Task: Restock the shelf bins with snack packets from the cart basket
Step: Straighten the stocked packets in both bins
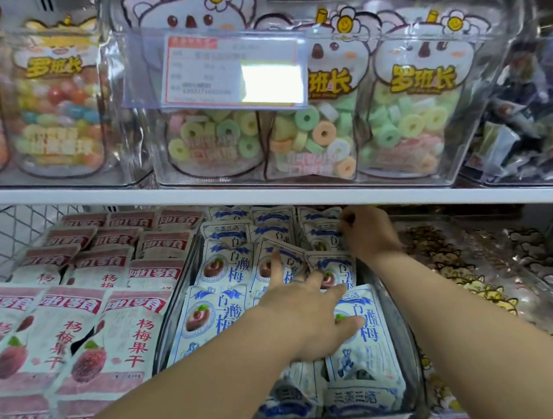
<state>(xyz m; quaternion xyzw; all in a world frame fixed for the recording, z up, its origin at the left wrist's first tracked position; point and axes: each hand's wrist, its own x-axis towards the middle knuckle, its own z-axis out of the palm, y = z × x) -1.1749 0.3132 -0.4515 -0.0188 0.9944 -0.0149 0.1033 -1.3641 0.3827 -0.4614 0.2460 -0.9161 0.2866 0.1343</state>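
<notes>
both hands are in the middle bin (402, 330) of blue-and-white packets (224, 265), so the step looks like settling stock already placed. the left hand (308, 309) lies spread flat, fingers open, pressing the near packets and gripping nothing. the right hand (367, 235) is far back under the shelf (269, 196), fingers curled at a rear packet (322, 235); whether it pinches it i cannot tell. the cart basket is out of view. next: straighten the rows, then fetch more.

Bright, soft-focus, glare on price tag (215, 71)
</notes>
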